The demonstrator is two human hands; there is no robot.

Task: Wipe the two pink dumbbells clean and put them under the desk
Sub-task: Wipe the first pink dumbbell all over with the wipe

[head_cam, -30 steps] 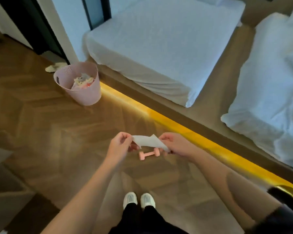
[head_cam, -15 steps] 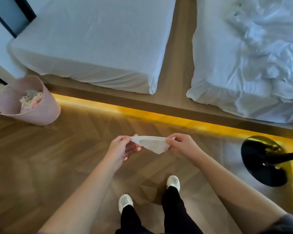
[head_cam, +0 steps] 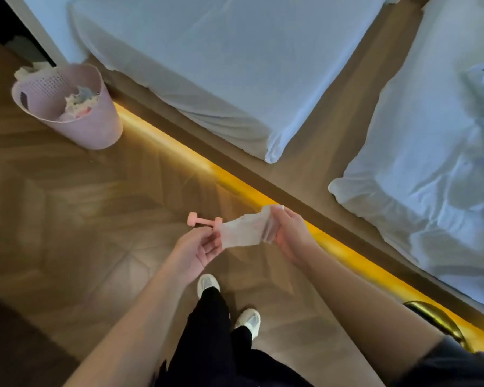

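A person stands on a herringbone wood floor (head_cam: 76, 219) w/ a white wipe (head_cam: 242, 231) stretched btwn both hands. The left hand (head_cam: 200, 248), palm up, pinches the wipe's left edge; the right hand (head_cam: 287, 237) grips the bunched right end. One pink dumbbell (head_cam: 204, 219) lies on its side on the floor at 12 o'clock from the left hand: small, matte pink, two chunky ends joined by a thin bar, its right end partly hidden behind the wipe. A pink perforated basket (head_cam: 101, 127) holding crumpled items sits at 10 o'clock. A white mattress (head_cam: 221, 65) fills 12 o'clock, rumpled white bedding (head_cam: 430, 163) at 3 o'clock, amber strip light (head_cam: 235, 185) glowing along the platform edge.
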